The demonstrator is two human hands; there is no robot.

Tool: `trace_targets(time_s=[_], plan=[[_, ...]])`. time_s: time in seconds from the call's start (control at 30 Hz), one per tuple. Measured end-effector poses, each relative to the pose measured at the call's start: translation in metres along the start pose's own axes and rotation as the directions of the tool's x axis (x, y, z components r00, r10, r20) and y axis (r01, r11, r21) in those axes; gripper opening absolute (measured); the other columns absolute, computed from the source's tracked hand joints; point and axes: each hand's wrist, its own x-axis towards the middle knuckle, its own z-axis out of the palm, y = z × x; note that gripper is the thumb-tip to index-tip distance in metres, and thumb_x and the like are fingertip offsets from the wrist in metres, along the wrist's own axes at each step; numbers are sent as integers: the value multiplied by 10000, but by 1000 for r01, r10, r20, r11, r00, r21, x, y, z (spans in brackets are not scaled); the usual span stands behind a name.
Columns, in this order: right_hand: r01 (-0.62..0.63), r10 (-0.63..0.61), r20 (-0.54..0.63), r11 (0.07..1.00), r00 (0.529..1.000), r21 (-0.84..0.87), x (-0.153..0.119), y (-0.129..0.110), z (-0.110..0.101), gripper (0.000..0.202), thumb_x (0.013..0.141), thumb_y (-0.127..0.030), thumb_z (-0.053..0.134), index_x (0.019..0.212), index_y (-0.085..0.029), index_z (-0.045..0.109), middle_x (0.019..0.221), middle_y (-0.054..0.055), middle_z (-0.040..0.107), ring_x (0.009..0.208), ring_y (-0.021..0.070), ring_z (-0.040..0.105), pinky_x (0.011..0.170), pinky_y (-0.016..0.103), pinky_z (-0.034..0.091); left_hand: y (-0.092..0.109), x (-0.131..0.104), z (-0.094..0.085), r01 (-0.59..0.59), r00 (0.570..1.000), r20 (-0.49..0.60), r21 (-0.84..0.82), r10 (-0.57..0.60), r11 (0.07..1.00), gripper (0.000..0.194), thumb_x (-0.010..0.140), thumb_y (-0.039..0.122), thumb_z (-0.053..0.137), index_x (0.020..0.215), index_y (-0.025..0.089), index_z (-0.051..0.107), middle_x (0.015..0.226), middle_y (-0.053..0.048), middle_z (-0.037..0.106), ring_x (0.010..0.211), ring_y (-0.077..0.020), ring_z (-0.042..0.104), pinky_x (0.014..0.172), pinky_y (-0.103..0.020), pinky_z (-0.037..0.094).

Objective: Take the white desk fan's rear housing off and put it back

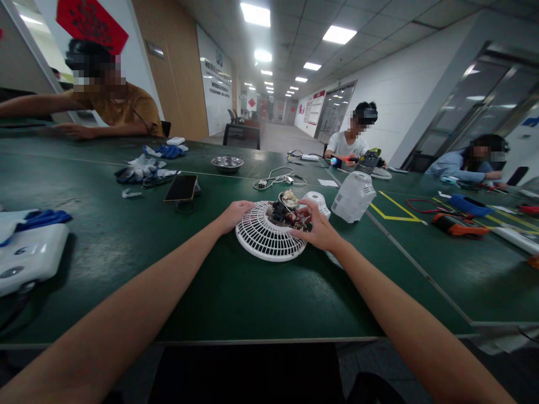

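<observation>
The table (126,247) is dark green, with yellow tape lines (389,209) marked on its right part; the fan grille (263,238) is white, a pattern of fine radial slats, and the motor assembly (283,213) on it is black with red wires; the fan housing (353,196) beside it is white and slotted; the phone (181,188) is black; the gloves (170,151) are blue and white; the bowl (227,163) is silver metal; a co-worker's shirt (126,109) is mustard brown; the wall hanging (90,22) is red with dark characters; the cable (278,178) is white.
</observation>
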Motion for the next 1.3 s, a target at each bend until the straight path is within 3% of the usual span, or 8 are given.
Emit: trace_targets(time_s=[1.3], plan=[[-25, 25, -24, 1000, 999, -3, 1, 0, 0, 860, 774, -582, 772, 1465, -301, 344, 1176, 102, 636, 992, 275, 635, 897, 483, 522, 4, -6, 7, -10, 999, -35, -13, 10, 1000, 146, 913, 210, 645, 973, 101, 722, 836, -86, 757, 714, -181, 713, 692, -299, 577]])
